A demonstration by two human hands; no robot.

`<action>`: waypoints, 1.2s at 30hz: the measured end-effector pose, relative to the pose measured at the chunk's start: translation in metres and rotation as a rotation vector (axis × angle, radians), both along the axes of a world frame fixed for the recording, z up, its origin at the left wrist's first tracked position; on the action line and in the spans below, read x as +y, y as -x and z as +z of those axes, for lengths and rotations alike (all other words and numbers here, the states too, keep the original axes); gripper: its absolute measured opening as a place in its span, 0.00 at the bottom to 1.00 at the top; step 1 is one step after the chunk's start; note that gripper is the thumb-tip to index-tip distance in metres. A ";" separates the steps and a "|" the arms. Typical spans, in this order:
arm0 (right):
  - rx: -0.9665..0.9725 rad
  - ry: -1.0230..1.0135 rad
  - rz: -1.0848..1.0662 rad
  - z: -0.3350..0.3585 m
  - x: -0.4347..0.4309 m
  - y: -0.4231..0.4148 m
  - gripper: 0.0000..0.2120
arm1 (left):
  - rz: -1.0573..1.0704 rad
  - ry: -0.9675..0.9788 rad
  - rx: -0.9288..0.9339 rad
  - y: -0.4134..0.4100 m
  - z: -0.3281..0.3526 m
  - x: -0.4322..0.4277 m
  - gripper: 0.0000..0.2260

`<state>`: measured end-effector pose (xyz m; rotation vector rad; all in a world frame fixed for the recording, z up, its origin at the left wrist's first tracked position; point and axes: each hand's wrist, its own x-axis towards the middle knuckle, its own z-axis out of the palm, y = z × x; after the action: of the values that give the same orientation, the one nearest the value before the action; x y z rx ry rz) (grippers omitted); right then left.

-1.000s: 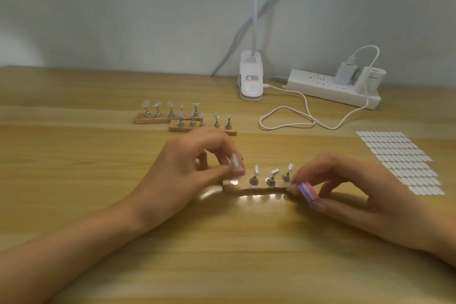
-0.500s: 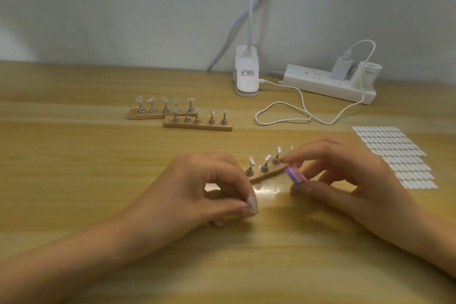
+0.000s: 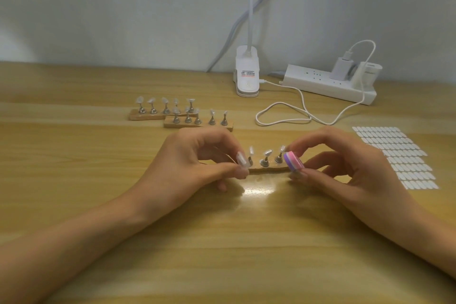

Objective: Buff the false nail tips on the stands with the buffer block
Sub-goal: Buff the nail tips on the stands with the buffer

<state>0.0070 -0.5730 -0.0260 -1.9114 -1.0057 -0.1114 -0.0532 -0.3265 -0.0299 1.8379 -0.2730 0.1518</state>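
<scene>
A wooden stand (image 3: 267,169) with several metal pegs carrying clear false nail tips (image 3: 267,152) lies between my hands at the table's middle. My left hand (image 3: 197,163) pinches the stand's left end between thumb and forefinger and hides that end. My right hand (image 3: 345,163) grips a small pink and purple buffer block (image 3: 293,161) at the stand's right end, close to the rightmost tip (image 3: 282,148). Whether block and tip touch is unclear.
Two more wooden stands (image 3: 140,116) (image 3: 197,124) with nail tips sit behind my left hand. A sheet of white adhesive tabs (image 3: 399,155) lies at the right. A white clip lamp base (image 3: 247,74), a power strip (image 3: 328,86) and a looped white cable (image 3: 283,116) stand at the back.
The stand has swung from slanted back to level across the table. My left hand has moved up to its left end, and the buffer block stays at its right end.
</scene>
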 end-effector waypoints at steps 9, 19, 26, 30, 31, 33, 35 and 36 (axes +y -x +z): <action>-0.280 -0.016 0.013 0.009 0.017 0.021 0.10 | -0.022 0.035 -0.043 0.011 -0.004 -0.017 0.02; -0.423 -0.017 0.001 0.006 0.020 0.022 0.07 | -0.011 0.002 -0.121 0.014 -0.005 -0.021 0.05; -0.367 -0.032 0.027 0.005 0.019 0.020 0.09 | -0.004 -0.019 -0.102 0.014 -0.004 -0.022 0.07; -0.354 -0.049 0.050 0.004 0.019 0.018 0.08 | -0.022 -0.024 -0.140 0.014 -0.004 -0.022 0.06; -0.349 -0.048 0.057 0.004 0.018 0.017 0.08 | -0.020 -0.028 -0.147 0.014 -0.004 -0.022 0.06; -0.318 -0.070 0.037 0.004 0.018 0.016 0.09 | -0.011 -0.030 -0.146 0.014 -0.005 -0.022 0.05; -0.331 -0.062 0.050 0.004 0.018 0.016 0.09 | -0.026 -0.029 -0.148 0.014 -0.004 -0.022 0.04; -0.351 -0.049 0.068 0.004 0.018 0.015 0.08 | -0.033 -0.036 -0.154 0.015 -0.004 -0.023 0.05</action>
<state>-0.0080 -0.5545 -0.0224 -1.8471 -1.2865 -0.4404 -0.0678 -0.3491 -0.0337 1.8596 -0.4153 0.2677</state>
